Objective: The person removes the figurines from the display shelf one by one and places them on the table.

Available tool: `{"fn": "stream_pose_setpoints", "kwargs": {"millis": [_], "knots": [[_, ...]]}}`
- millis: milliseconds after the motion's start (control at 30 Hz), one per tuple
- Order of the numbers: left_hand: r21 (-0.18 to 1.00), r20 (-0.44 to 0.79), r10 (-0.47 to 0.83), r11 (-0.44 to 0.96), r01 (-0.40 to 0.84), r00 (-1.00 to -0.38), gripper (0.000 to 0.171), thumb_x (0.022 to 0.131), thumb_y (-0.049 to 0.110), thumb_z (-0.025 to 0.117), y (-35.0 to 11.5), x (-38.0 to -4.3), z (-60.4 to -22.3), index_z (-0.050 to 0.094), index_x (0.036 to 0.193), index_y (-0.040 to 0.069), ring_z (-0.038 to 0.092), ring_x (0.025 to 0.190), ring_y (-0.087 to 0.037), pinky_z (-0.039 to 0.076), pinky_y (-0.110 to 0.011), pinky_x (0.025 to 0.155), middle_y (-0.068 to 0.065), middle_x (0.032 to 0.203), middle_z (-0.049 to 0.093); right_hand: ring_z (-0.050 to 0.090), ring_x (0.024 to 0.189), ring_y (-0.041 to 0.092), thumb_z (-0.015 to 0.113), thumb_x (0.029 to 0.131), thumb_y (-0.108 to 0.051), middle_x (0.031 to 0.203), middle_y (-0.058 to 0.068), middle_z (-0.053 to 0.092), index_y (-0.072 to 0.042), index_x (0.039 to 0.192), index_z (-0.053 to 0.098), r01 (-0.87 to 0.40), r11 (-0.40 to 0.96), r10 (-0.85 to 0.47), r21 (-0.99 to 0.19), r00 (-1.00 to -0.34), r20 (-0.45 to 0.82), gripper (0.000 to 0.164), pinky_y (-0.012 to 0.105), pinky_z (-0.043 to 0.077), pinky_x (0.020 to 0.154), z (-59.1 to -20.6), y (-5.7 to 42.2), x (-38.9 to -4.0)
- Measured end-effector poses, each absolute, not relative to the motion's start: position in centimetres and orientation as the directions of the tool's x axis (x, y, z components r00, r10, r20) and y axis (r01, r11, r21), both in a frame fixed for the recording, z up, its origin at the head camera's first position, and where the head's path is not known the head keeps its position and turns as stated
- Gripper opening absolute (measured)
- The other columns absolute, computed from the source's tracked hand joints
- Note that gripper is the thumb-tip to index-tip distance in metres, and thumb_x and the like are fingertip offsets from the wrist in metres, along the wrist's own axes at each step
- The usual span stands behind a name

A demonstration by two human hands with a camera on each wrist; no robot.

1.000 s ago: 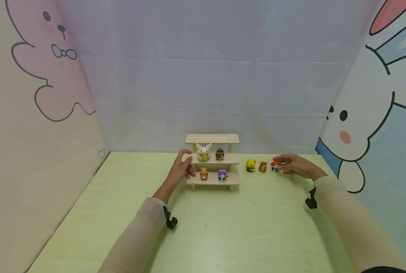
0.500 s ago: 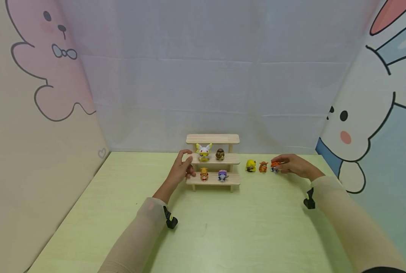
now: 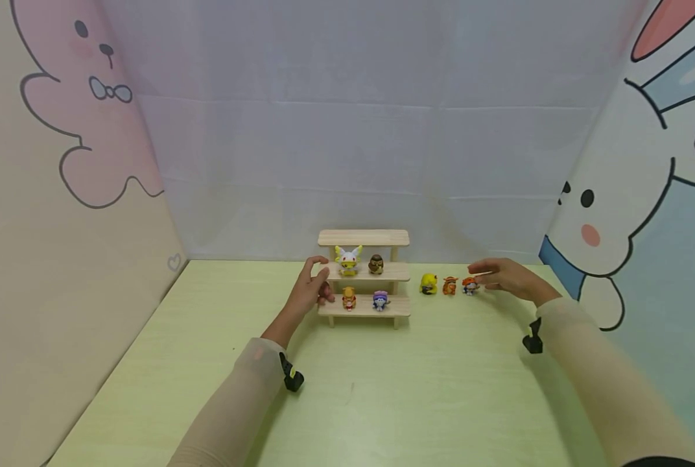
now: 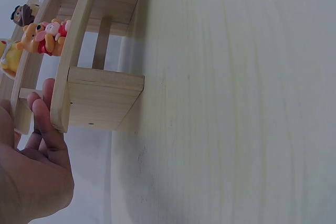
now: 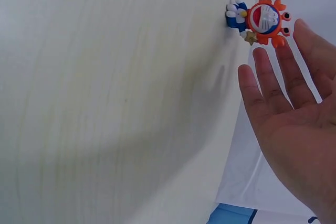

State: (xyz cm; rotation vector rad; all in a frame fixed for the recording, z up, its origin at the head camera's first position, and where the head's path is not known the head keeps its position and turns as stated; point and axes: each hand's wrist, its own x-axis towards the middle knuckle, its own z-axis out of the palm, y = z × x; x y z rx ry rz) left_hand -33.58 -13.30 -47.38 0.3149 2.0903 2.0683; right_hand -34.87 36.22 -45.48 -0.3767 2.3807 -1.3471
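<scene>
While on shelf [image 3: 364, 237], four figurines [image 3: 380, 301]

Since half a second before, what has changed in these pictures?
The right grip has lifted and drawn back slightly rightward, its fingers straighter; it seems to have let go of the orange-hooded figurine, which stands on the table. The left grip stays at the shelf; the other six figurines remain in place.

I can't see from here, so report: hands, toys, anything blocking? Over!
Left hand holds wooden rack. Right hand open beside crab-hooded figurine, contact unclear. It stands on table. Orange striped figurine alongside, seemingly not blocking.
</scene>
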Motion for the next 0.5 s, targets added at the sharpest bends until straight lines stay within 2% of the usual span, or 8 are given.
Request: {"fn": "stream_pose_setpoints", "kwargs": {"millis": [233, 500], "knots": [[0.997, 0.064, 0.243, 0.028, 0.073, -0.968, 0.048, 0.111, 0.033, 0.047, -13.1, -34.0, -48.7, 0.034, 0.151, 0.011, 0.066, 0.058, -0.015, 0.047, -0.022, 0.050, -0.006, 0.067, 0.055, 0.037, 0.145, 0.049, 0.055, 0.109, -0.016, 0.159, 0.030, 0.036, 0.006, 0.154, 0.038, -0.064, 0.520, -0.384, -0.852, -0.908, -0.166, 0.053, 0.063, 0.031, 0.117, -43.6, 36.3, -35.2], [0.995, 0.089, 0.236, 0.032, 0.099, -0.968, 0.043, 0.111, 0.033, 0.047, -13.0, -34.0, -48.9, 0.036, 0.148, 0.012, 0.066, 0.057, -0.014, 0.047, -0.021, 0.050, -0.004, 0.066, 0.053, 0.046, 0.140, 0.044, 0.059, 0.108, -0.030, 0.156, 0.024, 0.043, 0.001, 0.153, 0.043, -0.163, 0.561, -0.411, -0.812, -0.906, -0.103, 0.057, 0.062, 0.037, 0.113, -41.9, 35.2, -35.4]]}}
